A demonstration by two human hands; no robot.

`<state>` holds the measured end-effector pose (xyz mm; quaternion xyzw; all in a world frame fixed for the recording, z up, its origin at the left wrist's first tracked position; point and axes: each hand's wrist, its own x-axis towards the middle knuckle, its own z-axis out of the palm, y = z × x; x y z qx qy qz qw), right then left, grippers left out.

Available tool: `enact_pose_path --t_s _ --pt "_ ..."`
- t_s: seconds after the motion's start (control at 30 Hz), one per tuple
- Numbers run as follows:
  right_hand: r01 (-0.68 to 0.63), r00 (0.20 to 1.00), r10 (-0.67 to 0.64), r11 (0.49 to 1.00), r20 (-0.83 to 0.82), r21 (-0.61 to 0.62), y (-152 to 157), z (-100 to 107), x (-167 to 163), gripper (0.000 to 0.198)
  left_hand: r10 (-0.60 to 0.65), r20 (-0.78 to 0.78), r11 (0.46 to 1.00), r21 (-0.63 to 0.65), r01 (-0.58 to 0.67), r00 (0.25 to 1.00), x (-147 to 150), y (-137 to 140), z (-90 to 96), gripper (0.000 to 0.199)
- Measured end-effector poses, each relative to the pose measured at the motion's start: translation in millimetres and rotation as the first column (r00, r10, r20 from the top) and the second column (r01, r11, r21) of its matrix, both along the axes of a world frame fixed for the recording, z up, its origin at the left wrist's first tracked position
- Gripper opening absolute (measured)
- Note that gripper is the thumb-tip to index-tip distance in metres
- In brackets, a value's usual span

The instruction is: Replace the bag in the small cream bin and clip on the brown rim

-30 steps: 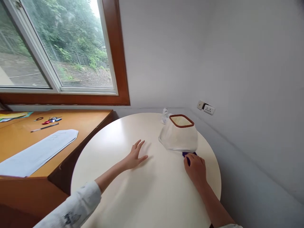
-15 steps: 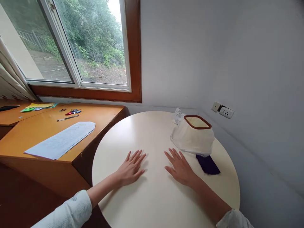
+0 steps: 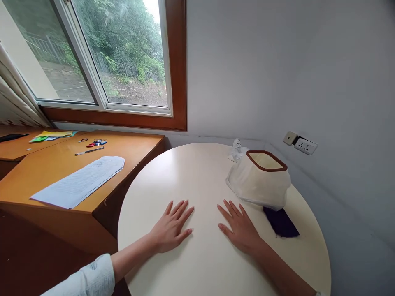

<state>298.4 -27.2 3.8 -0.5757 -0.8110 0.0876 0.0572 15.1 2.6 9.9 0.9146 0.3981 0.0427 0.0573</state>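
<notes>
My left hand (image 3: 173, 227) lies palm down on the round cream table (image 3: 197, 176), fingers spread, with nothing in it. Across from it, my right hand (image 3: 240, 228) rests the same way, fingers apart and also without anything in it. Close to the right hand's outer side is a dark purple piece of cloth (image 3: 282, 223). Its far end meets the base of a whitish, bin-like container (image 3: 259, 185), which has a brown squarish rim on top and thin white plastic around its sides. Neither hand touches the cloth or the container.
Behind the container lies a crumpled whitish plastic piece (image 3: 237, 150). An orange-brown desk (image 3: 135, 144) at the left holds paper sheets (image 3: 82, 181), a pen (image 3: 89, 151), keys (image 3: 97, 142) and coloured papers (image 3: 55, 135). A wall socket (image 3: 305, 145) is at the right.
The view has shifted slightly, so the container and cloth appear further right and the hands a little lower. Both hands stay spread, and nothing has been picked up.
</notes>
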Motion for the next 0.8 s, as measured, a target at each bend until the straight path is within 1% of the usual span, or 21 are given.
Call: enact_pose_path --t_s 0.13,0.43,0.8 --pt "-0.005 1.0 0.005 1.0 0.001 0.004 2.1 -2.5 0.8 0.056 -0.005 0.004 1.0 0.011 0.005 1.0 0.0 0.8 -0.2 0.062" --pt "0.0 1.0 0.0 1.0 0.002 0.006 3.7 -2.0 0.3 0.056 -0.003 -0.002 1.0 -0.016 0.003 1.0 1.4 0.8 3.3 0.062" --pt "0.005 1.0 -0.005 1.0 -0.008 0.011 5.2 -1.8 -0.1 0.055 -0.004 0.019 1.0 0.01 0.004 1.0 1.2 2.7 1.7 0.062"
